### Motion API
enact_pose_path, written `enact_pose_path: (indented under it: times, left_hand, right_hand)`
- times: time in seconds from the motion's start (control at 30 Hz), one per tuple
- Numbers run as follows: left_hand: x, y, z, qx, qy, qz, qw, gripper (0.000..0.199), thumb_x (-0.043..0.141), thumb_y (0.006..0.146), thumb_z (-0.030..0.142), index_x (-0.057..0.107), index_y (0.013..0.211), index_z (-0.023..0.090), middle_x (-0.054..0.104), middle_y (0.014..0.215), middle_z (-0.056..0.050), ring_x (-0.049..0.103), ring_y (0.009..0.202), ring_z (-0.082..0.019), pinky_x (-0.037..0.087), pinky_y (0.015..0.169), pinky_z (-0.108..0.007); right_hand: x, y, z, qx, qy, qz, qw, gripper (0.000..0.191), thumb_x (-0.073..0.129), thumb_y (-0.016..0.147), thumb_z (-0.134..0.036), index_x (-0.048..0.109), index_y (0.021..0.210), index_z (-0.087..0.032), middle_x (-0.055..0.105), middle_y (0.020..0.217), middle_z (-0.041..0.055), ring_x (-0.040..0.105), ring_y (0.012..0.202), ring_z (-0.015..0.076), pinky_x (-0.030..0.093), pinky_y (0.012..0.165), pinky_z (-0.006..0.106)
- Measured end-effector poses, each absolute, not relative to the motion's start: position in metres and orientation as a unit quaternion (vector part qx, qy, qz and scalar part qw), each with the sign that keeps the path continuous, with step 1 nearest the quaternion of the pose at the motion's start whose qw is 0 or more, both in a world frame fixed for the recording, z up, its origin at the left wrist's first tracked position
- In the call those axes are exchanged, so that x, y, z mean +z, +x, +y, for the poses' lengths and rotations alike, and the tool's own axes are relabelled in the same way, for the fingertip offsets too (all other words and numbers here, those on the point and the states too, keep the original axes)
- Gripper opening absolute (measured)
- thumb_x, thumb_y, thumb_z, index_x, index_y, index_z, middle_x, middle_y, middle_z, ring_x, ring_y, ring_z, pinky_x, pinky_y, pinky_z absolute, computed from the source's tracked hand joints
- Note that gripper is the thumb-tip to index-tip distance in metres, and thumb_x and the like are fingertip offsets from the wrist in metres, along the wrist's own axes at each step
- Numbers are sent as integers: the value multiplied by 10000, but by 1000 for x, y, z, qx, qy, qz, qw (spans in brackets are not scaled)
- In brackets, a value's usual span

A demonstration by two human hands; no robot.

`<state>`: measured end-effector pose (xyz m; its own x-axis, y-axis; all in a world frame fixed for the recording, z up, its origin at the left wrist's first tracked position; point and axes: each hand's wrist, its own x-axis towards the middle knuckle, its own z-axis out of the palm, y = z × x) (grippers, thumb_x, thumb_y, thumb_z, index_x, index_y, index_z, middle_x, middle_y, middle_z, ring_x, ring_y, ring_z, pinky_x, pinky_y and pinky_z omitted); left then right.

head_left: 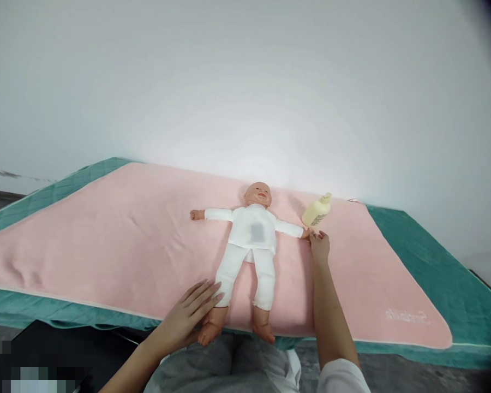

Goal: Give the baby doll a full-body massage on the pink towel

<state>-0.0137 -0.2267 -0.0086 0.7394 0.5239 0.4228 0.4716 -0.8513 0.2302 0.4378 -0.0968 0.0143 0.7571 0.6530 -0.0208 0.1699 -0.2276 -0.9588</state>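
A baby doll (pixel 251 232) in a white long-sleeved top and white trousers lies on its back, its arms stretched out sideways. A grey square patch shows on its chest. My left hand (pixel 192 312) rests with extended fingers against the doll's lower leg on the left side, fingertips on the trouser cuff. At the doll's hand (pixel 306 234) on the right side, my right hand (pixel 319 244) has its fingers bent and pinched on it; the thumb is partly hidden. Just beyond that hand is a pale yellow pump bottle (pixel 316 211), leaning in view.
Under the doll lies a pink mat (pixel 118 229) on a green quilted cover (pixel 429 256). A white wall (pixel 245 87) rises along the far edge. A black object (pixel 65 349) stands below the near left edge, above a grey floor (pixel 396 374).
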Motion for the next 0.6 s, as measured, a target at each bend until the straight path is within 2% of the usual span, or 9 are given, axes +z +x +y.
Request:
enact_pose_path:
  times: [0.1,0.2,0.27,0.3,0.4,0.43,0.6]
  left_hand:
    - [-5,-20,-227,250,916,283,134,851,609,814,550,224,1507,241,329,1521,-139,323,1387,-329,340,1107,-494]
    - [0,-25,-221,346,844,324,252,971,420,748,791,199,1511,233,246,1542,-173,305,1384,-379,332,1096,-536]
    - [6,-27,-214,399,799,330,307,1021,308,705,859,220,1502,227,233,1535,-185,290,1384,-400,309,1097,-568]
    - [9,-27,-210,403,794,324,320,1031,311,690,869,241,1495,229,237,1529,-188,281,1386,-407,296,1097,-581]
    - [19,-26,-204,342,836,292,314,1020,424,674,844,286,1483,238,251,1523,-193,271,1390,-410,294,1098,-582]
    - [21,-25,-204,315,855,282,300,1005,444,681,829,292,1483,242,246,1529,-190,273,1392,-402,305,1098,-569]
    - [17,-19,-217,236,919,262,179,945,505,700,772,315,1477,269,281,1541,-151,326,1382,-356,368,1081,-499]
  right_hand:
    - [25,422,-120,87,-764,-384,511,548,592,786,-328,471,1295,-167,410,1367,181,601,678,128,555,733,357]
    - [27,395,-151,34,-686,-528,499,434,541,850,-309,493,1269,-209,428,1344,145,587,660,106,560,730,348]
    - [23,376,-174,25,-640,-604,475,370,512,885,-282,505,1252,-231,447,1316,132,604,686,110,569,696,333]
    - [19,368,-185,21,-617,-636,463,349,499,899,-262,508,1247,-240,462,1300,126,617,712,116,575,703,330]
    - [8,350,-213,10,-567,-705,426,312,476,912,-201,546,1210,-263,495,1273,115,631,1004,197,586,776,337]
    - [5,348,-220,10,-557,-718,417,314,469,913,-186,556,1203,-270,504,1270,112,624,1040,207,588,782,338]
    - [-4,353,-242,15,-508,-771,383,348,471,899,-153,603,1192,-287,549,1279,100,660,929,199,598,752,347]
